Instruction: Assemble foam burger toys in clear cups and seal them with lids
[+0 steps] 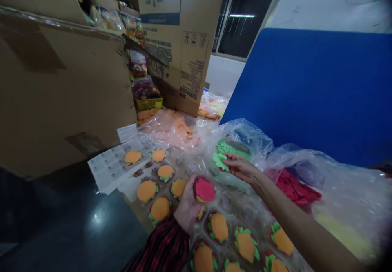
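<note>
Your right hand (240,168) pinched a frilly green piece (220,161) between thumb and fingers, just beside more green stock (231,148) in a clear bag (257,137). Your left hand (187,207) gripped a small round stack (204,189) by its side: red scalloped disc on top, yellowish edge under it, rest hidden by your fingers. Hands were near each other, not touching

My read on doing it well: light edge pinch was right, since the green piece looked soft and liable to fold; worth checking you had only one. Left grip wanted to be snug, no squeeze, stack level, or layers could slip. Red face was best left free of fingertips

Around the left hand, orange-topped pieces (219,226) with green frills sat in clear plastic trays (227,203); some lay by or on a printed sheet (105,166). Red stock (295,187) lay under plastic right of your right hand, orange stock (180,125) bagged further back. Beyond that: cardboard box (64,84) left, upright carton (191,39), blue board (315,96) right
</note>
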Available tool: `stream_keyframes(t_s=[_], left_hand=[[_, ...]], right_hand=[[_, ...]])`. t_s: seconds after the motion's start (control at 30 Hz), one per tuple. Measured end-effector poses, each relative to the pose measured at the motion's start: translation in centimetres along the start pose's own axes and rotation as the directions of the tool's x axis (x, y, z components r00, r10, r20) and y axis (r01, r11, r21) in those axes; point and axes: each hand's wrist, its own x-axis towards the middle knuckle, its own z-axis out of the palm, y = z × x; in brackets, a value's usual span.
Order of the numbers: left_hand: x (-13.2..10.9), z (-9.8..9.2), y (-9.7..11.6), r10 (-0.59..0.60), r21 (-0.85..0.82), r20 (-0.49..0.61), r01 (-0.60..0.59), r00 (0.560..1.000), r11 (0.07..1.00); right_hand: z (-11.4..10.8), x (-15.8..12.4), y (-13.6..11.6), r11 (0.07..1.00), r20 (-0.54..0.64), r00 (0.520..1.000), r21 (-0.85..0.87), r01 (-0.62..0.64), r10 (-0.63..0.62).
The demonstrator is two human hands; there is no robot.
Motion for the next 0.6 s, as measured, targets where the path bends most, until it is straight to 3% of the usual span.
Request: stream_keyframes(t_s=[0.13, 0.23, 0.3, 0.47, 0.6], left_hand=[[-0.8, -0.2, 0.2, 0.084, -0.048, 0.062, -0.081, 0.995, 0.996], [-1.6, -0.4, 0.5, 0.126, -0.045, 0.055, -0.124, 0.99, 0.991], [-2.1, -0.6, 0.7, 0.144, -0.051, 0.035, -0.142, 0.989, 0.989], [-3.0, -1.2, 1.3, 0.126, -0.075, 0.078, -0.12, 0.989, 0.99], [-3.8, -1.2, 1.8, 0.111, -0.087, 0.078, -0.104, 0.991, 0.991]], right_hand=[[4.4, -1.9, -0.4, 0.971, 0.117, 0.993, -0.24, 0.012, 0.016], [7.1, -2.7, -0.1, 0.898, 0.202, 0.979, -0.424, 0.115, -0.03], [8.3, -2.9, 0.3, 0.826, 0.23, 0.965, -0.515, 0.23, -0.125], [9.9, -3.1, 1.6, 0.544, 0.224, 0.881, -0.714, 0.44, -0.417], [10.3, -3.2, 2.5, 0.553, 0.235, 0.86, -0.682, 0.479, -0.454]])
